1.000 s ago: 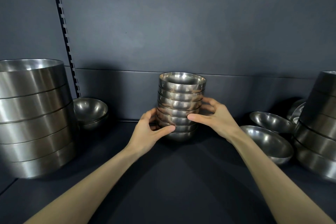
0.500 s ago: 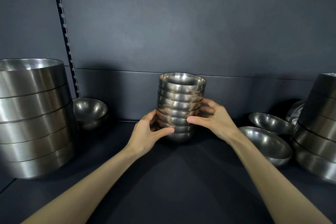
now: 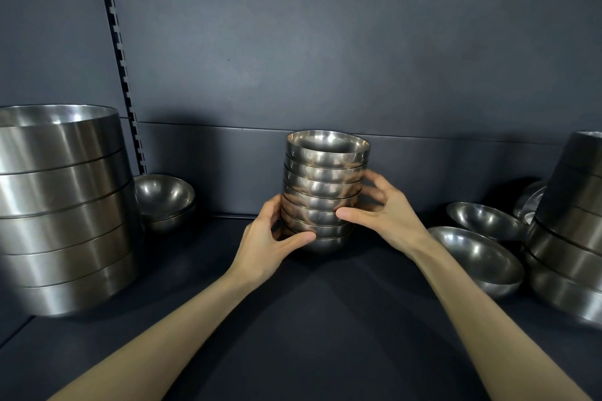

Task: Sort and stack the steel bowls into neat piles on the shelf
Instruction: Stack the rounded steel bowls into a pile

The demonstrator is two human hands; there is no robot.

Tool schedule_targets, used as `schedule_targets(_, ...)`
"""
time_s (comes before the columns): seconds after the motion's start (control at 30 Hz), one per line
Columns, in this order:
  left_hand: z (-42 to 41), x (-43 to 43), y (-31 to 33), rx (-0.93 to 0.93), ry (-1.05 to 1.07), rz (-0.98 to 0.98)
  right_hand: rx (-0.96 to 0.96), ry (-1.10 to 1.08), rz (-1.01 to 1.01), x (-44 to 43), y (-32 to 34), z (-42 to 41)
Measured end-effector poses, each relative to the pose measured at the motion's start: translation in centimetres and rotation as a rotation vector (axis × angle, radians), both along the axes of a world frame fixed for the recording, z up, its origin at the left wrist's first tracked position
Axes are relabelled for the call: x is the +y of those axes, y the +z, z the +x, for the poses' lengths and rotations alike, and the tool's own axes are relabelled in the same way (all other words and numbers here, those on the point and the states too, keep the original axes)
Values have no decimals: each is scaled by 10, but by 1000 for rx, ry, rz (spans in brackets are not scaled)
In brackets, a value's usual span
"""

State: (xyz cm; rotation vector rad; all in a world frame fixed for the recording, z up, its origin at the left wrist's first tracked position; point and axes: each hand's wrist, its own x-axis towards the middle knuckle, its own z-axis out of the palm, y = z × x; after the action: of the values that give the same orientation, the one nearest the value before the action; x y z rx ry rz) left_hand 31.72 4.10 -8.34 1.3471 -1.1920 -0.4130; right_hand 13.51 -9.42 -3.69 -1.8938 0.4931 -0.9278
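Head view looks down onto a dark shelf [image 3: 309, 319] backed by a dark grey wall panel [image 3: 325, 42]. Far left stands a tall pile of large steel bowls [image 3: 62, 205], nested one inside another, its base on the shelf near the front edge. Behind it a slotted upright rail [image 3: 120, 58] runs up the wall. Just right of the large pile, close to the back panel, sits a short stack of two small bowls [image 3: 164, 200], upright and open upward.

At the centre, near the back panel, stands the stack of small steel bowls [image 3: 325, 179], about seven deep, its bottom bowl resting on the shelf. The left hand [image 3: 267, 244] wraps the lower left side of the stack, thumb pressed against the second bowl from the bottom and fingers curled behind. The right hand [image 3: 387, 215] closes on the right side a little higher, thumb laid across the front of the middle bowls, fingers spread around the back. Both hands are clamped on this stack.

To the right, well apart from the stack, two medium bowls [image 3: 479, 251] lie tilted, one behind the other and overlapping. Far right rises another pile of large bowls [image 3: 570, 238], partly cut off by the frame, with more bowls half hidden behind it.
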Motion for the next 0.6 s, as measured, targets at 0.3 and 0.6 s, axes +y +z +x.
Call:
schedule_targets(0.3, -2, 0, 3, -29, -10, -29, -23, 28, 15, 4, 3, 1)
schedule_targets(0.6, -1, 1, 4, -76, 26, 3, 8, 8, 22, 5, 5, -1)
